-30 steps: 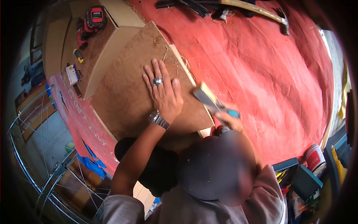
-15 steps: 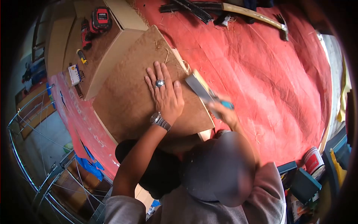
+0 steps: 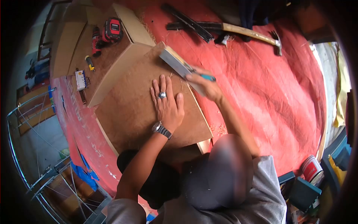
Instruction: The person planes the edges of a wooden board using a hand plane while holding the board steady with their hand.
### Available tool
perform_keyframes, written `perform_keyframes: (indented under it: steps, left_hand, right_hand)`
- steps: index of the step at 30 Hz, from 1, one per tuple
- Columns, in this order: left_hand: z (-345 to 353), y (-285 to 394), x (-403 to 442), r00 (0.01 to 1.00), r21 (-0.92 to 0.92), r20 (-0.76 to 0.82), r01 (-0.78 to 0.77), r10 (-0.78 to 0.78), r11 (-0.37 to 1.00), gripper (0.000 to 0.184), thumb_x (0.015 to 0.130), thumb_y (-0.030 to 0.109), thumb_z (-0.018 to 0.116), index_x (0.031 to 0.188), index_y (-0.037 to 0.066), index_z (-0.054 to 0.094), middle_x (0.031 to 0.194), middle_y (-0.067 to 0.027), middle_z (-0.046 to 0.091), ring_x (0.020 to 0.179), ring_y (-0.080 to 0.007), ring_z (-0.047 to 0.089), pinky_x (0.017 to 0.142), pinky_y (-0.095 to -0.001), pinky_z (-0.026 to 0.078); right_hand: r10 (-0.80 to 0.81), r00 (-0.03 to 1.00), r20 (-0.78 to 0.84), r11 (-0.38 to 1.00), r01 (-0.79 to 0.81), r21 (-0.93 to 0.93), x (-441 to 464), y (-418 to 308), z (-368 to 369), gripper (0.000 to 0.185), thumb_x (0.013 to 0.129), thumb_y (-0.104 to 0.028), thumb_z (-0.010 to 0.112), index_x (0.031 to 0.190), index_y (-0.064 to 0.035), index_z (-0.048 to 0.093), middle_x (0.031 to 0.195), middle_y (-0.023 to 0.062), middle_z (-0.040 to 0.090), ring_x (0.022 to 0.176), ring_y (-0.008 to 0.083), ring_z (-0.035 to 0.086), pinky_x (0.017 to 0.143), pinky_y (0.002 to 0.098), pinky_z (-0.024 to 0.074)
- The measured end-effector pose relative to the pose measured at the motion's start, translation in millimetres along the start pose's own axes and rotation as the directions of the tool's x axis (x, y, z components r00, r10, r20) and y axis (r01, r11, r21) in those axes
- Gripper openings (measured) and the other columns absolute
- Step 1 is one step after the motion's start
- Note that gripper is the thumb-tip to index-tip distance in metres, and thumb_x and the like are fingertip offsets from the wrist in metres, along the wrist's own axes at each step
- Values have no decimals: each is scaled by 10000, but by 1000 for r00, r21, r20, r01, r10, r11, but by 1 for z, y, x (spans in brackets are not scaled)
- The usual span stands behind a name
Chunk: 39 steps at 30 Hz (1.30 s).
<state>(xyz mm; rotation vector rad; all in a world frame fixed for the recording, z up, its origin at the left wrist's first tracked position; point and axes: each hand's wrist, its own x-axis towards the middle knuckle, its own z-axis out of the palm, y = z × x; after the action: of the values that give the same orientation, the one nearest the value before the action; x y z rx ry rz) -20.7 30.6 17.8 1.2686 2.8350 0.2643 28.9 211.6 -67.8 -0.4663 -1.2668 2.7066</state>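
Note:
A brown wooden panel (image 3: 126, 108) with pale edges lies in front of me. My left hand (image 3: 167, 106), with a ring and a wristwatch, rests flat on it, fingers spread. My right hand (image 3: 205, 83) is wrapped around a hand plane (image 3: 174, 63) with a metal side and a teal part. The plane sits along the panel's right edge, close to its far corner. Its underside is hidden from me.
A red cordless drill (image 3: 112, 30), a yellow utility knife (image 3: 90, 63) and a small box (image 3: 80, 80) lie on a board at far left. A hammer (image 3: 257, 35) and black bars (image 3: 190, 23) lie on the red sheet (image 3: 268, 100). A paint can (image 3: 312, 168) stands at right.
My right hand has moved the hand plane away from me along the panel's edge, up and left in view. My left hand stays flat on the panel.

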Motion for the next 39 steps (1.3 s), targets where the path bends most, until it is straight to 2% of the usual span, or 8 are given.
perform_keyframes:
  steps: [8,10,13,16,21,25,29,39]
  left_hand:
    - [-16,-37,73,986,-122,-120,100,-115,988,294,1003,254,564,1200,49,637,1295,-210,647,1244,-409,554,1072,-549,394]
    - [4,-78,113,920,398,-258,-176,294,901,329,1037,304,512,1206,53,641,1250,-231,673,1231,-406,573,1098,-583,369]
    - [28,-82,148,932,12,-343,127,-115,992,415,1066,383,437,1174,53,663,1230,-249,682,1217,-427,585,1126,-617,333]
    - [24,-77,150,964,4,-143,226,-224,974,499,1079,433,375,1150,50,687,1181,-255,701,1194,-436,598,1147,-614,314]
    - [25,-58,134,961,-7,-213,178,-175,984,483,1078,417,383,1075,48,694,1101,-244,717,1156,-436,607,1139,-592,329]
    - [24,-61,137,966,10,-205,162,-156,987,462,1079,401,388,1058,53,691,1079,-227,723,1115,-424,623,1077,-575,368]
    - [22,-56,135,963,25,-210,181,-172,983,444,1081,384,389,1048,60,692,1060,-218,726,1065,-414,639,1020,-561,395]
    - [27,-64,135,958,35,-249,153,-140,988,400,1073,349,411,1036,65,690,1013,-212,727,1013,-407,651,994,-543,410]
  right_hand:
    - [-4,986,-165,982,35,187,-102,26,-3,810,934,-279,726,1585,52,376,1487,167,548,1360,236,502,1169,346,342]
    - [19,989,-149,984,8,177,-120,25,-2,825,926,-281,727,1586,61,371,1492,177,548,1378,244,492,1185,351,323]
    - [46,990,-133,994,-32,103,-140,28,-4,848,911,-280,733,1589,67,361,1470,178,567,1361,239,504,1175,349,336]
    - [78,986,-150,996,-70,56,-162,34,-5,832,882,-256,740,1566,78,403,1438,174,592,1318,227,530,1149,344,365]
    - [157,962,-223,986,-141,86,-191,45,7,938,817,-304,753,1577,89,368,1415,180,602,1241,226,578,1099,347,415]
    - [150,966,-213,972,-104,210,-192,38,16,822,862,-158,746,1564,87,396,1499,197,554,1396,280,505,1201,383,329]
    - [307,923,-233,950,-284,128,-209,32,15,976,775,-333,793,1539,126,395,1485,191,549,1342,266,535,1143,369,386]
    - [44,999,-19,986,-41,161,-13,18,5,818,909,-259,726,1563,92,383,1435,150,584,1313,209,534,1131,349,395]
